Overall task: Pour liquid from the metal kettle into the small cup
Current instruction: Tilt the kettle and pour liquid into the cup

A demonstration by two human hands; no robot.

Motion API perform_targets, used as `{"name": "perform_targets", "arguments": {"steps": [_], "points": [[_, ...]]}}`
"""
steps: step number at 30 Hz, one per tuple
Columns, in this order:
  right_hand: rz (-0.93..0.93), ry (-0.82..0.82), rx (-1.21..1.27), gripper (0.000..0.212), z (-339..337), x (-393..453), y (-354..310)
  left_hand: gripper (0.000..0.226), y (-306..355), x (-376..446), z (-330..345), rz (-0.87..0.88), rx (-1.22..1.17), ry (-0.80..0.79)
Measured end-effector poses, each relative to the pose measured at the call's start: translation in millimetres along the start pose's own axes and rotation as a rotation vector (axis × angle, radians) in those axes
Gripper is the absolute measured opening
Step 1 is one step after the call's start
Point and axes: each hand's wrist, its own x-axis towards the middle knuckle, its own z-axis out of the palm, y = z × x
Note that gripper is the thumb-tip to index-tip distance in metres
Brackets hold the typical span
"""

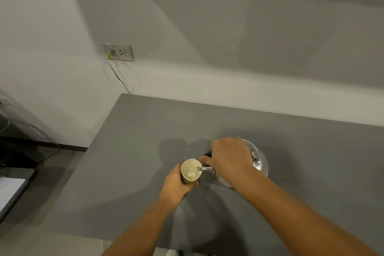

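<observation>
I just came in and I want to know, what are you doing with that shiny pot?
A person is pouring from a metal kettle into a small cup at a grey table. The right hand grips the kettle from above and tips it, so its spout reaches over the cup's rim. The left hand is wrapped around the cup to steady it. Some pale liquid already shows inside the cup, so the pour is under way.

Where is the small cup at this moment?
In the head view, the small cup is low and central above the grey table, held by the left hand, under the kettle's spout.
</observation>
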Motion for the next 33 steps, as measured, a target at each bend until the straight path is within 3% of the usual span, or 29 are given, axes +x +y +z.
{"name": "perform_targets", "arguments": {"steps": [16,33], "points": [[-0.027,-0.013,-0.044,0.052,0,4,-6,0.052,-3,0,0,-0.010,-0.017,-0.010],[-0.027,0.002,-0.032,0.036,-5,3,-13,0.050,-2,-1,0,-0.013,-0.007,-0.009]]}}
